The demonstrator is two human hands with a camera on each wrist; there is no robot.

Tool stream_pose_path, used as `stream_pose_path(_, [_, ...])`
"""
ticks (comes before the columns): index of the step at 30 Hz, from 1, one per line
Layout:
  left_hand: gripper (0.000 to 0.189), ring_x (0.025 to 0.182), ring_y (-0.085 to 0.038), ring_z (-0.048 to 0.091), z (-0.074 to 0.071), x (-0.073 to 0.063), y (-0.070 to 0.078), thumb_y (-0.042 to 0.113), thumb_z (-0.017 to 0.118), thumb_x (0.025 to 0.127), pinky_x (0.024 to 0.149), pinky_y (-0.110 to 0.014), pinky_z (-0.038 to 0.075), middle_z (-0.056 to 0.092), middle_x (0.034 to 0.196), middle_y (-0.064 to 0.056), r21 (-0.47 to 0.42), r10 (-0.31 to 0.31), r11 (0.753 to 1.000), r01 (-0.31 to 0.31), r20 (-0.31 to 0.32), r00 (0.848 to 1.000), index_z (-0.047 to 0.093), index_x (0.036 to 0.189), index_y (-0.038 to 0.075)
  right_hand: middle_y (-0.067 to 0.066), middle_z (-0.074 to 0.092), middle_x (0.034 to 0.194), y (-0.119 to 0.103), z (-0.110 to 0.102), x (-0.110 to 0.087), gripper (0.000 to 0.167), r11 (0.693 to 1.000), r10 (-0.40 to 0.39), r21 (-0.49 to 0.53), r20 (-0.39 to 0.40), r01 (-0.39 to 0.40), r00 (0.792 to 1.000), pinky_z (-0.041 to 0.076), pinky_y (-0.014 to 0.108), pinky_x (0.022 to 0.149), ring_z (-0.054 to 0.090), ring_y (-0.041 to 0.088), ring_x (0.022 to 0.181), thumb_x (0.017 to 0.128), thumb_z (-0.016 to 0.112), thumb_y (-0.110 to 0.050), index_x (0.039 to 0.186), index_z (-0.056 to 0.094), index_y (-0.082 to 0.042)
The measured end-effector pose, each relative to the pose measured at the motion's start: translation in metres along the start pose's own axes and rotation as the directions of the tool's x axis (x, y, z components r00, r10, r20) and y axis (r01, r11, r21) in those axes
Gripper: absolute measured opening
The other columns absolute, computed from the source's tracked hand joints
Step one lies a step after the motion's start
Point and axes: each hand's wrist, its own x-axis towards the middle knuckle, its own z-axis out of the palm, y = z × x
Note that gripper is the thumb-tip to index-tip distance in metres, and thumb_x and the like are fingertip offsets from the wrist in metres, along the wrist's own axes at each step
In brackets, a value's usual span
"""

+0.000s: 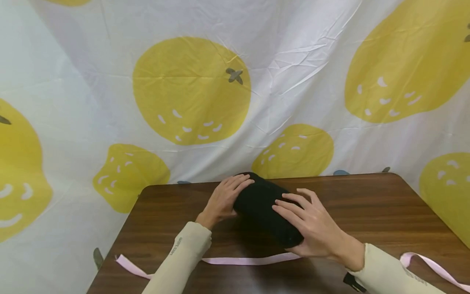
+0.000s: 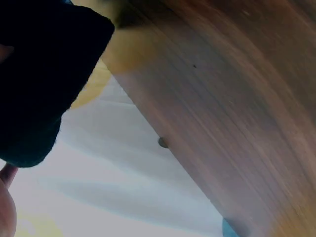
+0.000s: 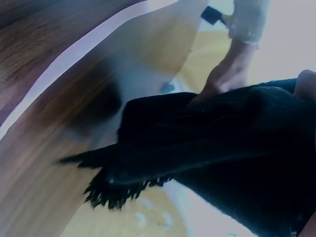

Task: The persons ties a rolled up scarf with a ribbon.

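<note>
A black scarf (image 1: 266,208), folded into a thick bundle, is held slanted over the brown table in the head view. My left hand (image 1: 225,196) grips its far left end, fingers over the top. At the near right end my right hand (image 1: 312,222) holds it with fingers spread across the upper face and the thumb side underneath. Dark fringe (image 3: 123,187) hangs from the scarf's edge in the right wrist view. The left wrist view shows the bundle's dark side (image 2: 44,84) raised above the wood.
A pink ribbon (image 1: 253,260) lies across the near part of the wooden table (image 1: 367,212), partly hidden beneath my arms. Its other stretch curls at the right (image 1: 433,267). Behind the table's far edge hangs a white cloth (image 1: 286,98) printed with yellow fruit.
</note>
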Motion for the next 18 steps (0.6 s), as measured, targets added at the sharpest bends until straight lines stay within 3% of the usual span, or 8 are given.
stream_pose_path(4, [0.111, 0.136, -0.025, 0.046, 0.000, 0.005, 0.006, 0.027, 0.098, 0.050, 0.111, -0.041, 0.038, 0.048, 0.149, -0.008, -0.046, 0.017, 0.999, -0.017, 0.000, 1.000, 0.043, 0.145, 0.013, 0.014, 0.068, 0.117, -0.008, -0.010, 0.003, 0.068, 1.000, 0.003, -0.009, -0.002, -0.003, 1.000, 0.027, 0.061, 0.110, 0.058, 0.043, 0.115, 0.090, 0.048, -0.060, 0.123, 0.065, -0.003])
stream_pose_path(6, [0.111, 0.136, -0.025, 0.046, 0.000, 0.007, 0.008, 0.028, 0.099, 0.051, 0.112, -0.041, 0.038, 0.048, 0.149, -0.008, -0.061, 0.026, 0.998, -0.026, 0.002, 1.000, 0.043, 0.145, 0.013, 0.014, 0.069, 0.117, -0.013, -0.014, 0.003, 0.068, 0.999, 0.016, -0.028, 0.019, -0.015, 1.000, 0.032, 0.055, 0.112, 0.060, 0.041, 0.115, 0.090, 0.048, -0.060, 0.123, 0.065, -0.004])
stream_pose_path(9, [0.106, 0.136, -0.026, 0.046, 0.000, 0.010, 0.011, 0.031, 0.098, 0.055, 0.113, -0.041, 0.037, 0.049, 0.148, -0.009, -0.071, 0.046, 0.996, -0.045, 0.007, 0.999, 0.044, 0.145, 0.013, 0.014, 0.070, 0.115, -0.020, -0.017, 0.003, 0.068, 0.997, 0.019, -0.073, 0.047, -0.016, 0.999, 0.051, 0.046, 0.097, 0.065, 0.036, 0.109, 0.091, 0.045, -0.061, 0.122, 0.066, -0.004])
stream_pose_path(12, [0.103, 0.136, -0.026, 0.046, 0.001, 0.011, 0.014, 0.035, 0.096, 0.058, 0.113, -0.040, 0.036, 0.049, 0.148, -0.009, -0.067, 0.060, 0.996, -0.058, 0.023, 0.998, 0.044, 0.145, 0.014, 0.013, 0.070, 0.113, -0.027, -0.020, 0.005, 0.070, 0.994, 0.009, -0.113, 0.066, -0.001, 0.998, 0.059, 0.043, 0.076, 0.069, 0.032, 0.103, 0.089, 0.048, -0.062, 0.122, 0.065, -0.003])
stream_pose_path(18, [0.109, 0.137, -0.024, 0.045, 0.002, 0.011, 0.018, 0.038, 0.098, 0.055, 0.112, -0.040, 0.038, 0.047, 0.150, -0.007, -0.063, 0.065, 0.996, -0.062, 0.055, 0.996, 0.042, 0.146, 0.016, 0.014, 0.068, 0.115, -0.039, -0.021, 0.006, 0.085, 0.988, -0.005, -0.154, 0.108, 0.022, 0.994, 0.060, 0.041, 0.073, 0.068, 0.033, 0.102, 0.069, 0.075, -0.063, 0.128, 0.061, -0.003])
